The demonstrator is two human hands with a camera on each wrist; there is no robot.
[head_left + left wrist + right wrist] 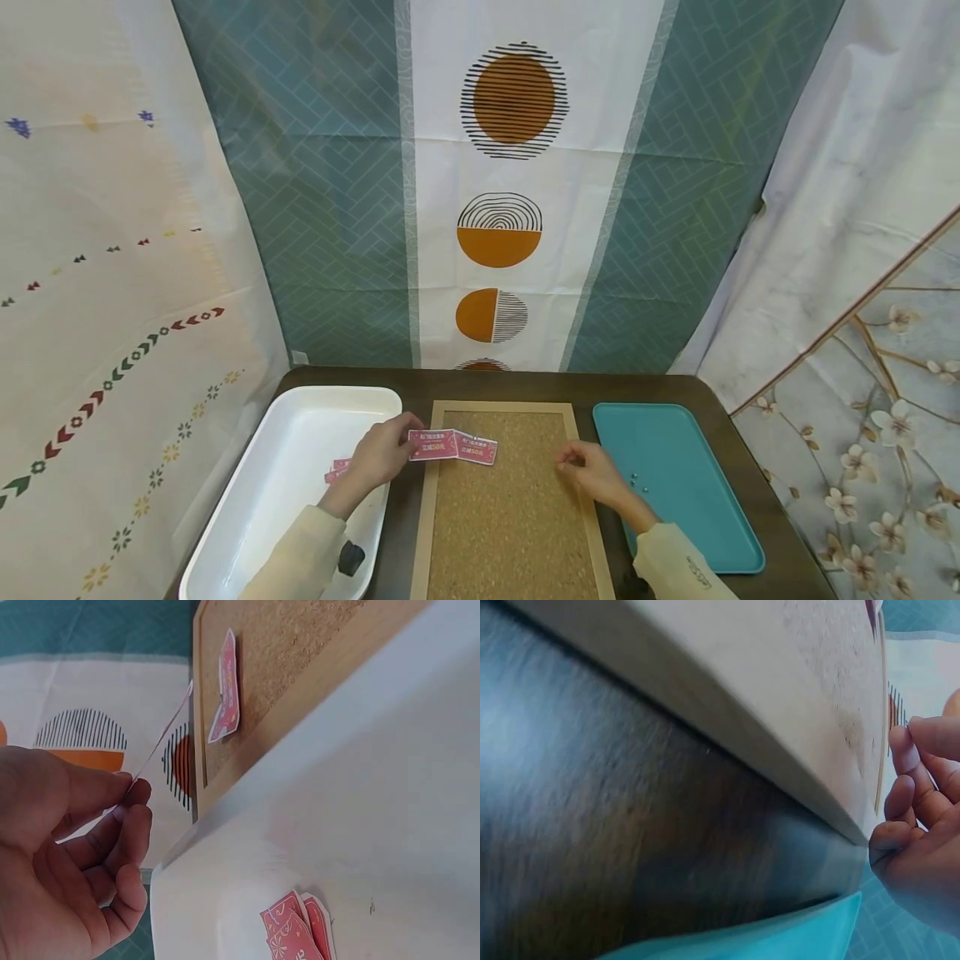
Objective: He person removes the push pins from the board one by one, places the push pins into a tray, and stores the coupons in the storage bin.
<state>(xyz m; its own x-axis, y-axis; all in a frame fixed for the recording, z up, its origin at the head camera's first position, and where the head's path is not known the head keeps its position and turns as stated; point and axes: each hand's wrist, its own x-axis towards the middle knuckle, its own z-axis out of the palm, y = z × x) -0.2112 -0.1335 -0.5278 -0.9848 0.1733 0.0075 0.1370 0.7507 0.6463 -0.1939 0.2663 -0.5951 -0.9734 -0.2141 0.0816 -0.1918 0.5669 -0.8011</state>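
Observation:
In the head view my left hand pinches a pink coupon card over the left edge of the corkboard. This card shows edge-on in the left wrist view, between thumb and fingers. A second pink coupon card lies on the upper part of the corkboard, slightly bent, its left end meeting the held one in the head view. My right hand hovers over the board's right side. Its thumb and index fingertip pinch a tiny pin, mostly hidden by the fingers.
A white tray on the left holds several more pink coupon cards. To the right stands a teal tray with several small shiny pins near its left side. Both trays and the board share a dark wooden table.

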